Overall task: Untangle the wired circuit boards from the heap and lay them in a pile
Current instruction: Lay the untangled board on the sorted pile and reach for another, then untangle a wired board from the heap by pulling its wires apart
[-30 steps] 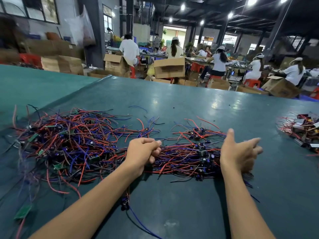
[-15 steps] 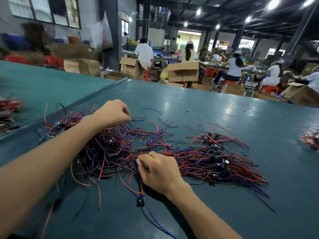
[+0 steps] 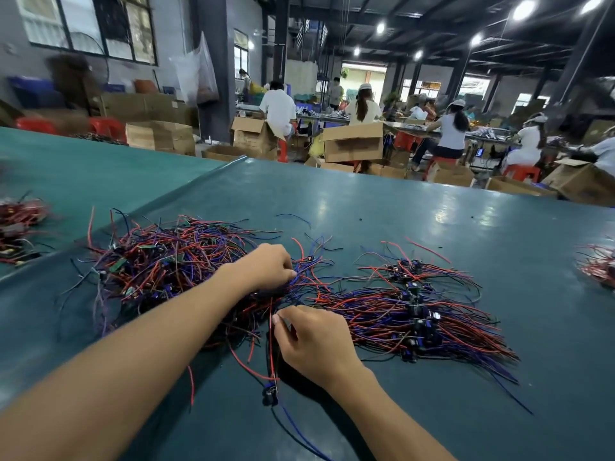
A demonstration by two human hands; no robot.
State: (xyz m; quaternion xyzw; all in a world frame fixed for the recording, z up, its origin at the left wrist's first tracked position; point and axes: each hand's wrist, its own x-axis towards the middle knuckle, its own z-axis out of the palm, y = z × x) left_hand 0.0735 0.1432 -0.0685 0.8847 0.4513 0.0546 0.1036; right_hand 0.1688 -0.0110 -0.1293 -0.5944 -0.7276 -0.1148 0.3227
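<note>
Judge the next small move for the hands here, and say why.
Probably the right hand should draw its pinched red wire toward the neat pile on the right while the left hand holds down the tangled heap. That wire runs down to a small board lying loose on the table, so it looks nearly free.

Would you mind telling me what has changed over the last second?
The left hand left the gap, reached into the heap and came back to its near edge. The right hand left the pile and pinched a red wire. Heap and pile stayed put.
</note>
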